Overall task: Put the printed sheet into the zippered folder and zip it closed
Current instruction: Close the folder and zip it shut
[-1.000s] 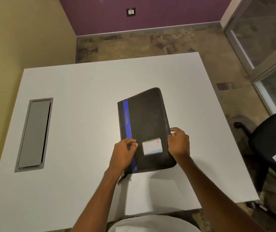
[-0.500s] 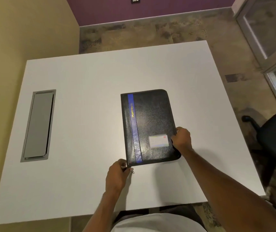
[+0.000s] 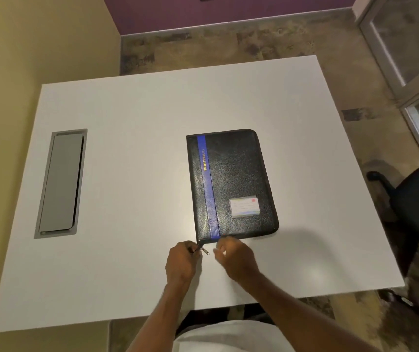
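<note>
A black zippered folder point(image 3: 236, 179) with a blue stripe and a small card pocket lies flat and closed on the white table point(image 3: 132, 174). No printed sheet is in sight. My left hand point(image 3: 181, 262) rests at the folder's near left corner, its fingers pinched at the base of the metal zipper pull point(image 3: 204, 250). Just right of the pull, my right hand point(image 3: 237, 257) is by the folder's near edge, fingers curled and a little blurred, with nothing visibly in them.
A grey cable hatch point(image 3: 61, 182) is set into the table at the left. A black office chair point(image 3: 416, 199) stands off the table's right side. The near table edge runs just below my wrists.
My right hand left the folder's right edge and came to its near left corner beside the left hand. The left hand stayed at the zipper corner. The view shifted a little.
</note>
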`<control>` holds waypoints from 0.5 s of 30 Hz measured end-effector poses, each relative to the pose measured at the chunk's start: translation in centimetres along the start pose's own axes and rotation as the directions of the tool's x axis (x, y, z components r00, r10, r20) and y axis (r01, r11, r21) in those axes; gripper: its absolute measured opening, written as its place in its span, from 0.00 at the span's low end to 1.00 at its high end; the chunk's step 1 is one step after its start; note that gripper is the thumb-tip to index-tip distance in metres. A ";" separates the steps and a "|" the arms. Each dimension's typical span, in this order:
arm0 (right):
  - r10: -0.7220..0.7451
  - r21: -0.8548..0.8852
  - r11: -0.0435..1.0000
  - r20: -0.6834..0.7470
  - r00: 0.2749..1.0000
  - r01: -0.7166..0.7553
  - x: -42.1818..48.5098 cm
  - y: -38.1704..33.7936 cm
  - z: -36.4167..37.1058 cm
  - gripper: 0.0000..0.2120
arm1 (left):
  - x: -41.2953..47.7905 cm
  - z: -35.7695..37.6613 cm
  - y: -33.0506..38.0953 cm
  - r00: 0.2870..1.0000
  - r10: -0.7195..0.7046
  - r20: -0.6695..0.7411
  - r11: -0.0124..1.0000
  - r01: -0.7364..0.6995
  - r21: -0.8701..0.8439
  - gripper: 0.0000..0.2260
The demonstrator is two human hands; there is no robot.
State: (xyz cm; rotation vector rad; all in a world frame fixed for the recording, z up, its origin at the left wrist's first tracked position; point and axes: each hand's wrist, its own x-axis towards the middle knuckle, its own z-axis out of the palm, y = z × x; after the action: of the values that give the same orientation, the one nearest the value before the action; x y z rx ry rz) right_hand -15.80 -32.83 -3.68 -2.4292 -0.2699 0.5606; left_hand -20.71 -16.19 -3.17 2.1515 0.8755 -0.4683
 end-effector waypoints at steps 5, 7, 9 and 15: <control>-0.023 -0.053 0.998 -0.008 1.000 0.023 -1.0 -0.3 3.6 0.14 | 0.0 0.7 -0.9 1.000 0.005 -0.006 0.989 -0.005 -0.148 0.06; -0.036 -0.060 0.998 -0.061 0.997 0.032 -0.6 -0.5 4.6 0.12 | 0.1 0.7 -1.0 1.000 0.006 -0.012 0.981 -0.008 -0.194 0.07; -0.034 -0.052 0.998 -0.119 0.992 0.028 -0.2 -0.6 5.3 0.09 | 0.1 0.6 -1.0 1.000 0.012 -0.008 0.977 -0.014 -0.214 0.07; -0.044 -0.116 0.993 -0.187 0.981 0.023 -0.1 -1.0 6.8 0.09 | 0.2 0.5 -1.2 1.000 0.031 0.001 0.975 -0.030 -0.219 0.05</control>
State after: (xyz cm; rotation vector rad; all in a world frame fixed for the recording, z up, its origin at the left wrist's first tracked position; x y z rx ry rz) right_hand -19.01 -28.46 -7.98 -2.5614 -0.2684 0.3029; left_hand -21.47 -15.93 -4.25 1.9584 0.8495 -0.3436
